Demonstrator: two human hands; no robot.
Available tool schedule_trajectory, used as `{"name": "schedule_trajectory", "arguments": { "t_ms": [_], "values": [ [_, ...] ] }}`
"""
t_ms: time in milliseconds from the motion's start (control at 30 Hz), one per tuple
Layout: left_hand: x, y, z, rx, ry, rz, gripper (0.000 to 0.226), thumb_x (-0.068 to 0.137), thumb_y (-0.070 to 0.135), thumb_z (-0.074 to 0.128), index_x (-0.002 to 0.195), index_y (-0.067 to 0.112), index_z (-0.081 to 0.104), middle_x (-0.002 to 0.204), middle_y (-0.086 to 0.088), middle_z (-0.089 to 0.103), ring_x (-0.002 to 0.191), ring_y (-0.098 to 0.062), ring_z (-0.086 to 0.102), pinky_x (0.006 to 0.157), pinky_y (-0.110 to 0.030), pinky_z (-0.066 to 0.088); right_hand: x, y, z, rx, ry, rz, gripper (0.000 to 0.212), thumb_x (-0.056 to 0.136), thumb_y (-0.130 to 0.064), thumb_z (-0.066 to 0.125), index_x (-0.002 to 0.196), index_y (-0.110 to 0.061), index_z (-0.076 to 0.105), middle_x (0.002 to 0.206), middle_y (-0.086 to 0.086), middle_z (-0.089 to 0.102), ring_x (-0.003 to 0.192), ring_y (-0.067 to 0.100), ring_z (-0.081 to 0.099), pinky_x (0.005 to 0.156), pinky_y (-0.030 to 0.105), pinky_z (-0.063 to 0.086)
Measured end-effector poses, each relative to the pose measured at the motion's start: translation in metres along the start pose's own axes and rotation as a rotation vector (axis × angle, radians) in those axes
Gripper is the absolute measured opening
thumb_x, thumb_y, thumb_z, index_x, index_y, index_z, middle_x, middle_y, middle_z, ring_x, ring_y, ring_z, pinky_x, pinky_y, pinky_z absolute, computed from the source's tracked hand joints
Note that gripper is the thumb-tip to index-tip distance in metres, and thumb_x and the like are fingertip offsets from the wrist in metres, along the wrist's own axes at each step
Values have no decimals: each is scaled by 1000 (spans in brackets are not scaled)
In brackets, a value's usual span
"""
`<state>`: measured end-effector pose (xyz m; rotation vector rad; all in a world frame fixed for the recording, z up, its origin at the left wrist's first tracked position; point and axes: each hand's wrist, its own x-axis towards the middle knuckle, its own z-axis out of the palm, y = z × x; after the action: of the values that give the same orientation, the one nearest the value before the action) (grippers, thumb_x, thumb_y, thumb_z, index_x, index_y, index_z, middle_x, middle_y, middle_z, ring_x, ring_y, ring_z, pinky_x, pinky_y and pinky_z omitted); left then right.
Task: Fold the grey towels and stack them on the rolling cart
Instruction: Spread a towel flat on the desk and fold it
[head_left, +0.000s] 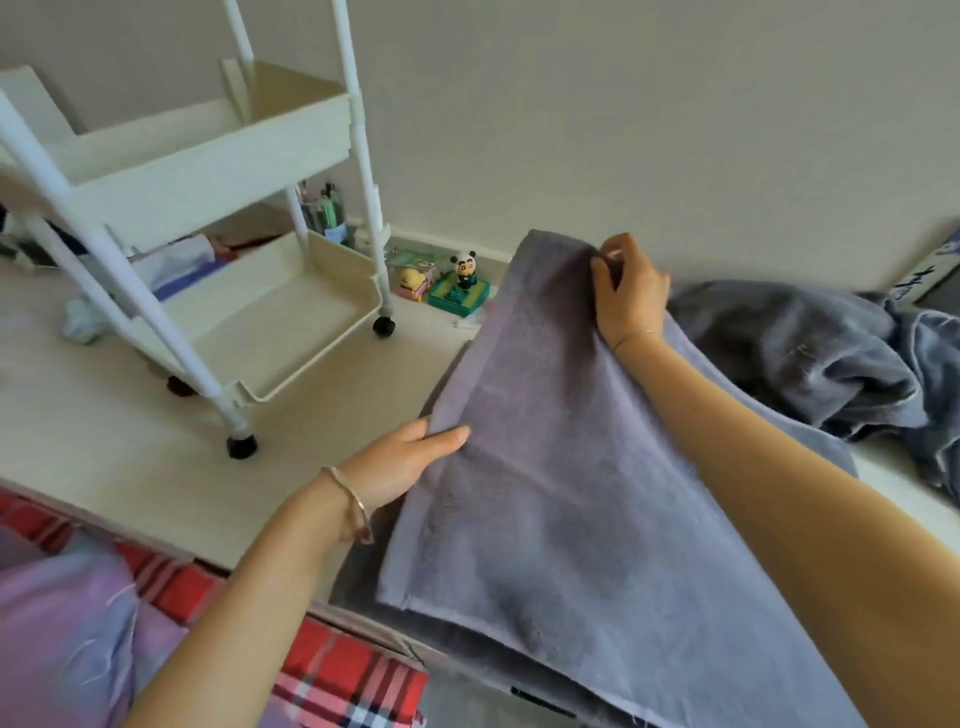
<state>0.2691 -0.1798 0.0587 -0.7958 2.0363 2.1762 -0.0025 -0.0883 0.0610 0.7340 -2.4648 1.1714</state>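
A grey towel (561, 467) is spread in front of me over the pale table (104, 415), doubled over, with its near end hanging off the table's front edge. My left hand (405, 467) pinches the towel's left edge about halfway along. My right hand (628, 286) grips the far top corner and holds it lifted. A heap of crumpled grey towels (810, 353) lies to the right, behind my right forearm. The white rolling cart (208, 171) stands on the table at the left, its two visible trays holding no towels.
Small toy figures (457, 286) and a cup of pens (327, 213) sit against the wall behind the cart. A red plaid cloth (332, 670) and a lilac pillow (57, 644) lie below the table's front edge. Clutter shows under the cart's left side.
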Motion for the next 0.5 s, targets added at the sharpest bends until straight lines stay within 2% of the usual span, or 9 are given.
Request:
{"name": "schedule_trajectory", "arguments": {
  "t_ms": [67,133,200,267,333,400,500],
  "values": [
    [10,-26,-27,131,104,-80,15,96,16,51,94,14,65,91,-5,70,82,-18,65,81,-30,52,-8,2,34,-133,-147,8,17,92,-20,51,105,-12,59,102,12,68,102,32,57,87,34,30],
    [27,-60,-46,424,186,-120,11,95,15,52,95,9,62,98,-13,66,89,-20,60,83,-32,47,-26,13,70,-282,-309,39,18,93,-22,50,105,-14,60,104,14,67,104,34,55,86,35,31],
    [40,-89,-54,608,213,-149,13,93,18,55,90,7,60,96,-14,66,91,-24,60,76,-30,43,-45,28,93,-374,-425,104,18,94,-24,48,105,-16,59,105,14,67,105,33,55,87,35,30],
    [49,-107,-56,650,245,-167,24,92,23,56,71,13,50,72,-5,58,75,-23,55,64,-29,36,-59,40,109,-387,-467,170,17,95,-24,47,105,-17,58,107,12,66,106,31,55,91,35,29],
    [53,-114,-55,622,302,-133,36,92,24,56,61,17,38,58,1,41,58,-17,41,55,-29,28,-64,47,115,-367,-461,195,15,95,-24,47,105,-18,58,109,9,65,107,30,54,94,36,29],
    [54,-117,-55,591,336,-99,38,91,23,57,60,16,35,56,1,37,53,-14,33,53,-28,25,-63,49,119,-332,-452,195,15,95,-24,48,104,-18,58,108,8,65,107,29,54,96,35,29],
    [54,-121,-56,559,317,-77,22,89,22,59,71,15,49,66,-2,52,62,-19,47,59,-28,34,-55,43,118,-242,-403,174,16,96,-24,49,103,-16,59,101,9,68,100,32,57,95,34,30]
  ]
}}
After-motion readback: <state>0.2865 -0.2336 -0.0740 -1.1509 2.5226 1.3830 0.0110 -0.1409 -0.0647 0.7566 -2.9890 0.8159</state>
